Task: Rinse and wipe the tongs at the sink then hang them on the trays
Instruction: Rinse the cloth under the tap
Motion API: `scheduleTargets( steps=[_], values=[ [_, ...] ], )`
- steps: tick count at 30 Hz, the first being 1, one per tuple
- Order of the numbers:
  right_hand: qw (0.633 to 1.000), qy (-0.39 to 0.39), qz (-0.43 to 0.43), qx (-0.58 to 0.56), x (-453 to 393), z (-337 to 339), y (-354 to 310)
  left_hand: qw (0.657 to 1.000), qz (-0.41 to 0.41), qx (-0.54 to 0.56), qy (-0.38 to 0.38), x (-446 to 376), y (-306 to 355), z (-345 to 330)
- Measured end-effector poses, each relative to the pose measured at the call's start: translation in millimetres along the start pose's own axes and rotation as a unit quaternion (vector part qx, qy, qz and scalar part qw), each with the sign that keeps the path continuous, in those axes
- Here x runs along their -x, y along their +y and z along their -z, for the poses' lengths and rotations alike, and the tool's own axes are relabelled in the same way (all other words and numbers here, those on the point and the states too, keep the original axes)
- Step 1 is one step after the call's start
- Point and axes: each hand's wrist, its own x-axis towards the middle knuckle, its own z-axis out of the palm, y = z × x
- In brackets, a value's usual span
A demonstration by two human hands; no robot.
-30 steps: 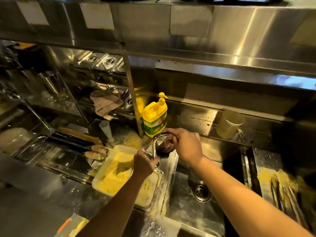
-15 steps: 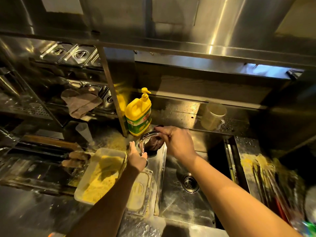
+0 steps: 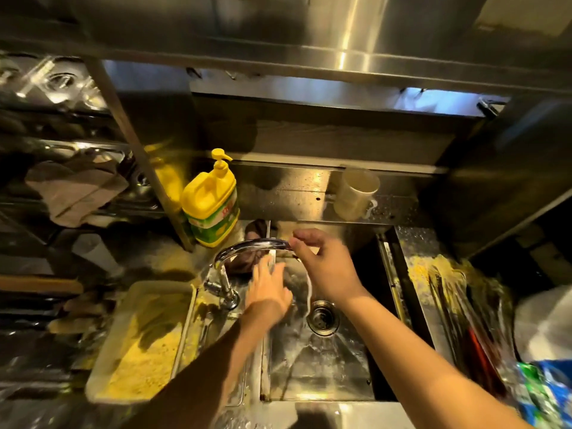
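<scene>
We find the tongs [image 3: 455, 308] at the right of the frame, lying on a steel tray [image 3: 414, 274] just beside the sink, among yellow crumbs; they are blurred, so we can make out only dark, long shapes with a red length lower down. Neither of our hands touches them. At the centre of the frame sits the sink [image 3: 322, 366], wet, with its round drain [image 3: 322, 318] near the middle. Our right hand [image 3: 328, 267] is over the basin with thumb and fingers pinched at the tip of the curved chrome tap [image 3: 247, 246]; we cannot tell how firmly it holds, and a thin stream of water [image 3: 308, 292] falls beneath it toward the drain. Our left hand [image 3: 267, 289] lies open and flat, fingers spread, holding nothing, just below the tap's arch and at the sink's left edge. Left of the tap base, in the lower left of the frame, rests a pale rectangular container [image 3: 142, 345] of yellow crumbs. Behind the tap, above centre-left, stands a yellow pump bottle [image 3: 212, 199] with a green label, upright against a steel post. On the ledge behind the sink, right of centre, a pale cup [image 3: 356, 193] tilts. At the left edge a grey cloth [image 3: 74, 190] hangs from the shelving. In the lower right corner we see a blue and green packet [image 3: 548, 394], blurred.
</scene>
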Motion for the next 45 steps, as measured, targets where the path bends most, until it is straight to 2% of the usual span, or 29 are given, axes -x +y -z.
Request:
scheduleTargets(
  steps=[3, 5, 6, 9, 12, 13, 15, 18, 19, 23, 25, 27, 29, 31, 33, 35, 36, 38, 42, 45],
  values=[
    [0.999, -0.002, -0.040, -0.028, 6.0, 10.3, 10.5, 0.988, 0.074, -0.131, -0.034, -72.6, -9.3, 6.6],
    [0.998, -0.006, -0.062, -0.023, 9.0, 18.3, 22.7, 0.982, 0.084, -0.143, -0.085, -101.7, -23.9, -1.2],
    [0.998, -0.005, -0.068, -0.018, 10.3, 22.8, 28.5, 0.982, 0.090, -0.128, -0.105, -110.3, -29.2, -4.7],
    [0.997, -0.015, -0.080, -0.005, 12.6, 30.1, 37.6, 0.985, 0.137, -0.083, -0.060, -114.7, -36.7, -7.5],
    [0.994, -0.028, -0.102, 0.005, 15.9, 31.6, 47.2, 0.987, 0.138, -0.048, -0.060, -85.6, -30.0, -8.5],
    [0.993, -0.030, -0.115, 0.000, 18.2, 30.9, 51.0, 0.988, 0.147, 0.005, -0.052, -72.6, -29.4, -11.4],
    [0.989, -0.039, -0.141, -0.008, 25.2, 31.0, 59.7, 0.966, 0.192, 0.170, -0.041, -47.4, -28.8, -15.4],
    [0.980, -0.069, -0.183, -0.025, 42.5, 31.2, 79.9, 0.913, 0.219, 0.340, -0.043, -5.7, -20.8, -26.6],
    [0.977, -0.080, -0.195, -0.030, 47.4, 31.2, 86.4, 0.886, 0.232, 0.398, -0.044, 8.0, -16.9, -30.5],
    [0.952, -0.115, -0.273, -0.074, 67.5, 33.7, 106.3, 0.696, 0.238, 0.670, -0.100, 61.8, 8.8, -41.9],
    [0.942, -0.149, -0.276, -0.116, 75.5, 38.4, 112.2, 0.623, 0.206, 0.745, -0.119, 79.1, 29.2, -47.4],
    [0.933, -0.138, -0.296, -0.151, 80.9, 45.4, 116.0, 0.582, 0.177, 0.785, -0.115, 86.8, 45.8, -51.3],
    [0.936, -0.093, -0.298, -0.161, 84.1, 56.0, 120.2, 0.553, 0.196, 0.799, -0.130, 90.2, 58.1, -53.8],
    [0.960, -0.051, -0.256, -0.105, 87.1, 68.1, 122.5, 0.563, 0.224, 0.778, -0.168, 93.5, 67.8, -55.0],
    [0.976, -0.048, -0.211, -0.033, 90.5, 78.4, 123.5, 0.599, 0.254, 0.729, -0.210, 98.8, 80.4, -55.7],
    [0.982, -0.042, -0.186, 0.002, 93.5, 88.9, 125.6, 0.638, 0.285, 0.685, -0.205, 102.6, 95.8, -57.5],
    [0.982, -0.031, -0.184, 0.001, 94.3, 95.9, 127.9, 0.646, 0.298, 0.676, -0.193, 103.7, 103.5, -57.1],
    [0.982, -0.003, -0.189, -0.012, 96.6, 117.1, 136.5, 0.633, 0.321, 0.685, -0.167, 104.4, 121.5, -61.7],
    [0.975, 0.036, -0.220, -0.015, 98.2, 154.8, 156.3, 0.561, 0.325, 0.743, -0.166, 103.5, 152.4, -68.5],
    [0.967, 0.064, -0.247, -0.005, 103.7, 188.8, 173.4, 0.550, 0.303, 0.757, -0.182, 97.4, 176.6, -81.6]
  ],
)
